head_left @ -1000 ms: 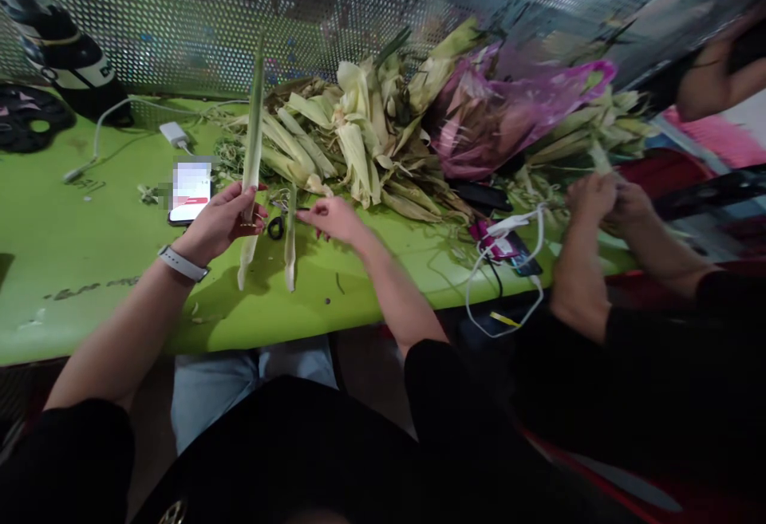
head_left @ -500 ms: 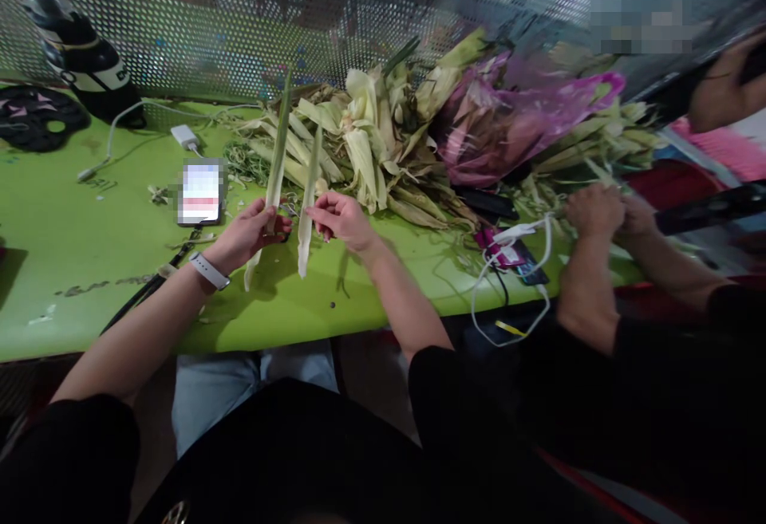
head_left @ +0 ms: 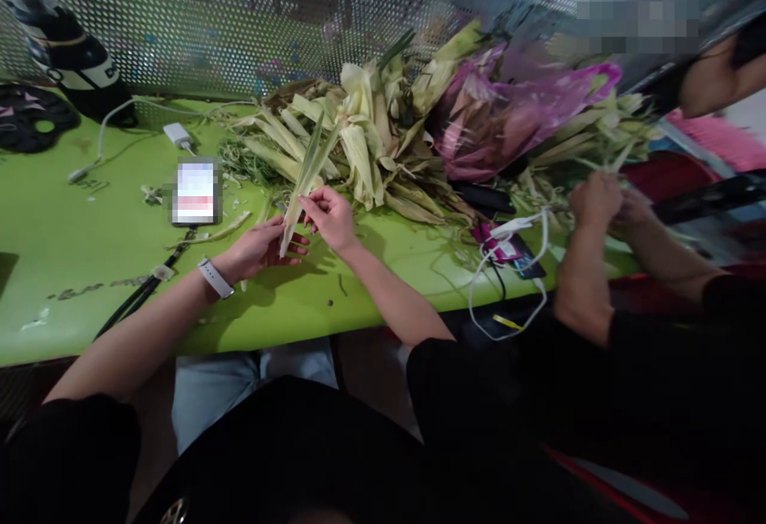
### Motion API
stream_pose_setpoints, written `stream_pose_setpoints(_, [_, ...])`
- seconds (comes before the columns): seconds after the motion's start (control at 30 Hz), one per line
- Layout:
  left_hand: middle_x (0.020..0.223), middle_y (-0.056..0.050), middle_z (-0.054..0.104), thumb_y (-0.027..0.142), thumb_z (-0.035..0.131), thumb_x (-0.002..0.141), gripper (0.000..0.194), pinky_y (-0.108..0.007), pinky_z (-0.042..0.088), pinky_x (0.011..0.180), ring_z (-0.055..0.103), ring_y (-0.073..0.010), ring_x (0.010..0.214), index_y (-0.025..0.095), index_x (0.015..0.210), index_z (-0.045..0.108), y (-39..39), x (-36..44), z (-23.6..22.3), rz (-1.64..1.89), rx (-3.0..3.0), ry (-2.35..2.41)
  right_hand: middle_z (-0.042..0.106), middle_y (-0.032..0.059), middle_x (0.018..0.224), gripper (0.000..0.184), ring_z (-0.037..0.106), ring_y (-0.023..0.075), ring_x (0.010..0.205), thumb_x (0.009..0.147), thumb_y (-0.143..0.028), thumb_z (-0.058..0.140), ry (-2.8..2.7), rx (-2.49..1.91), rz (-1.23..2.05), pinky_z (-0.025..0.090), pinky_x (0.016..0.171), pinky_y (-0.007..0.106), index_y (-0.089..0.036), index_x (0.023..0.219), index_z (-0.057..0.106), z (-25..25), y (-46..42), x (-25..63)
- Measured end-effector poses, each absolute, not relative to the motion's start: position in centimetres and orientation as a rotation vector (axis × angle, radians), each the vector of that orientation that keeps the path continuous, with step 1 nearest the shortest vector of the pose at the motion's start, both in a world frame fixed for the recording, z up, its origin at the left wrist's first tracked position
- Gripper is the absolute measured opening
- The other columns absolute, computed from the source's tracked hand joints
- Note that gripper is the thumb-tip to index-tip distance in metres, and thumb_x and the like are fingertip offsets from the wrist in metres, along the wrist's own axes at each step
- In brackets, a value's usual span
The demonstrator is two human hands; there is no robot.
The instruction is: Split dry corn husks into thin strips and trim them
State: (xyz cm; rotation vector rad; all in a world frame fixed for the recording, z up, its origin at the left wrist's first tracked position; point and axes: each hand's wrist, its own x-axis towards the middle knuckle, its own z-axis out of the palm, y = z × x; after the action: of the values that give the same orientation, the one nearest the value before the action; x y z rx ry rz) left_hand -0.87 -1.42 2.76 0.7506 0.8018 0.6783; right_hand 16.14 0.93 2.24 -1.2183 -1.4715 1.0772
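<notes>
Narrow strips of corn husk [head_left: 305, 173] stand in front of me, meeting toward their lower end and fanning apart at the top. The thumb and fingertips of my right hand [head_left: 331, 217] pinch them near the lower part. My left hand [head_left: 263, 249] is beside and behind the lower end, its fingers stretched out and spread; the husk crosses in front of them. Whether the left thumb touches the husk I cannot tell. A large heap of corn husks [head_left: 366, 149] lies just beyond my hands.
A phone [head_left: 195, 193] and a cable lie left of my hands. A black bottle [head_left: 84, 65] stands farther left. A pink plastic bag [head_left: 508, 121] rests against the heap. White cables [head_left: 479, 301] hang over the table edge. At right, a co-worker's hands [head_left: 604, 201] handle husk.
The two strips, held apart one in each hand before, now look brought together at my right hand. My left hand has moved slightly right and lower, its fingers opening out.
</notes>
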Motion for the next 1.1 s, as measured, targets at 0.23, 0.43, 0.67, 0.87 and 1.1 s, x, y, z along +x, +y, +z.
stream_pose_setpoints(0.23, [0.087,-0.008,0.072,0.025,0.048,0.097,0.024,-0.02,0.05,0.047,0.07,-0.0154,0.066,0.02,0.119,0.054,-1.4,-1.0,2.7,0.696,0.771,0.786,0.057,-0.001,0.067,0.03,0.054,0.012,0.057,0.088,-0.05,0.06,-1.457,-1.224,1.028,0.045,0.05,0.025,-0.023,0.08,0.049,1.3,1.4,15.9])
stream_pose_setpoints(0.43, [0.074,-0.005,0.068,0.022,0.05,0.095,0.018,-0.016,0.038,0.037,0.063,-0.0115,0.052,0.016,0.112,0.055,-1.3,-1.0,2.5,0.726,0.783,0.791,0.059,0.0003,0.076,0.029,0.056,0.0131,0.069,0.088,-0.049,0.06,-1.552,-1.206,0.845,0.048,0.065,0.026,-0.022,0.082,0.052,1.4,1.1,16.0])
stream_pose_setpoints(0.67, [0.065,-0.002,0.063,0.022,0.048,0.096,0.022,-0.014,0.032,0.035,0.054,-0.0092,0.045,0.017,0.116,0.054,-1.1,-1.4,2.1,0.712,0.826,0.749,0.057,0.0,0.076,0.031,0.057,0.0136,0.071,0.087,-0.052,0.061,-1.541,-1.179,0.847,0.048,0.067,0.026,-0.023,0.084,0.051,0.8,1.7,16.3])
stream_pose_setpoints(0.87, [0.063,-0.001,0.06,0.023,0.048,0.096,0.02,-0.013,0.03,0.034,0.051,-0.0083,0.043,0.017,0.114,0.054,-1.0,-1.4,1.8,0.709,0.844,0.721,0.059,0.0001,0.081,0.041,0.059,0.0122,0.068,0.08,-0.055,0.068,-1.435,-1.158,0.87,0.051,0.063,0.025,-0.023,0.09,0.046,0.8,1.9,16.2])
stream_pose_setpoints(1.1, [0.062,0.0,0.058,0.025,0.052,0.093,0.023,-0.015,0.031,0.036,0.048,-0.0082,0.043,0.017,0.114,0.057,-1.0,-1.5,1.4,0.711,0.889,0.731,0.066,0.0031,0.088,0.046,0.066,0.0179,0.08,0.075,-0.057,0.07,-1.331,-0.99,1.145,0.059,0.071,0.034,-0.023,0.097,0.049,0.4,2.7,16.0])
